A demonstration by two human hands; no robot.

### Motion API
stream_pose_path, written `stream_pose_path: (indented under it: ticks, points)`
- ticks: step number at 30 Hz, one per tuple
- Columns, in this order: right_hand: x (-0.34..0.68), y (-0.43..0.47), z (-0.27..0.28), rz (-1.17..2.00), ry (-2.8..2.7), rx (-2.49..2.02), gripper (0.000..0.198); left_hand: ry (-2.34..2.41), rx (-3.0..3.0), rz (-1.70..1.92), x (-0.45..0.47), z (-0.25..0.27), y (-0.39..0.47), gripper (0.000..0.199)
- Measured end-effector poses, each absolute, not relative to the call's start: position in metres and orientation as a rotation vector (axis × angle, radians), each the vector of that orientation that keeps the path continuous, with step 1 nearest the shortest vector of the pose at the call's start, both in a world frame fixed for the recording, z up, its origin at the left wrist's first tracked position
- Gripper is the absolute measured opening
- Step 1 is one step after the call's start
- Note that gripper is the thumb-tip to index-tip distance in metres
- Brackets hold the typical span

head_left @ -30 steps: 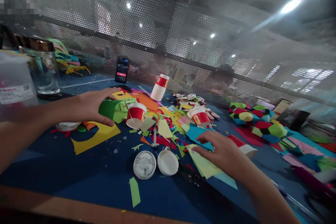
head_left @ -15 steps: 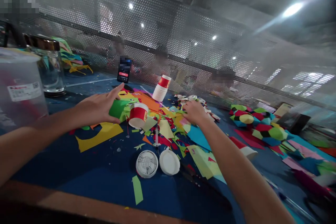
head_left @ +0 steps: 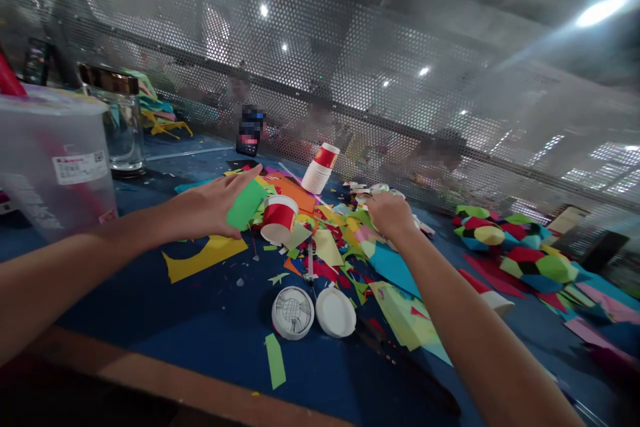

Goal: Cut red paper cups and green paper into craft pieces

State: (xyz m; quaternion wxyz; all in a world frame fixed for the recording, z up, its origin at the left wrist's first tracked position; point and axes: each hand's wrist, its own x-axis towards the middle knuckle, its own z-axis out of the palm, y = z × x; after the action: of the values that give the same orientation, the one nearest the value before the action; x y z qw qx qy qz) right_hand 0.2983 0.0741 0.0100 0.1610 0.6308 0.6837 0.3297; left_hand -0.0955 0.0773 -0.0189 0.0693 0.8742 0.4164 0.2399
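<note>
My left hand (head_left: pixel 210 207) is held out over the table with thumb and fingers spread. Behind its palm, between thumb and fingers, shows a piece of green paper (head_left: pixel 247 203); I cannot tell whether they touch. Just right of it a red and white paper cup (head_left: pixel 279 219) lies tipped among paper scraps. My right hand (head_left: pixel 393 215) is at the far side of the scrap pile, fingers curled downward; anything in them is hidden. Close beyond it lie small white and coloured pieces (head_left: pixel 367 190). A leaning stack of paper cups (head_left: pixel 320 168) stands between the hands, farther back.
Two round white pieces, one with drawn lines (head_left: pixel 293 313) and one plain (head_left: pixel 336 312), lie in front, beside dark-handled scissors (head_left: pixel 410 367). At left stand a plastic cup (head_left: pixel 60 160) and a glass jar (head_left: pixel 123 127). Paper polyhedra (head_left: pixel 537 265) sit at right. Perforated mesh borders the back.
The whole view has shifted, so things appear farther right. My right hand's fingers look more curled now. The left hand stays spread beside the green paper.
</note>
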Motion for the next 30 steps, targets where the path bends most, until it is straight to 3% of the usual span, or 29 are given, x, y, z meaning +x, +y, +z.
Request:
stream_pose_path:
  ticks: [6, 12, 15, 24, 30]
  points:
    - [0.298, 0.063, 0.021, 0.910, 1.904, 1.908, 0.031, 1.209, 2.569, 0.795, -0.095, -0.019, 0.082, 0.117]
    - [0.297, 0.058, 0.017, 0.801, 1.854, 1.971, 0.030, 1.283, 2.534, 0.800, -0.095, -0.018, 0.085, 0.053]
    - [0.298, 0.056, 0.016, 0.794, 1.861, 1.971, 0.030, 1.363, 2.519, 0.804, -0.097, -0.017, 0.089, 0.039]
    - [0.309, 0.048, 0.014, 0.886, 1.939, 1.941, 0.030, 1.580, 2.399, 0.927, -0.107, -0.003, 0.092, 0.026]
    - [0.314, 0.044, 0.014, 1.001, 1.912, 2.010, 0.030, 1.548, 2.231, 1.193, -0.101, 0.010, 0.070, 0.041]
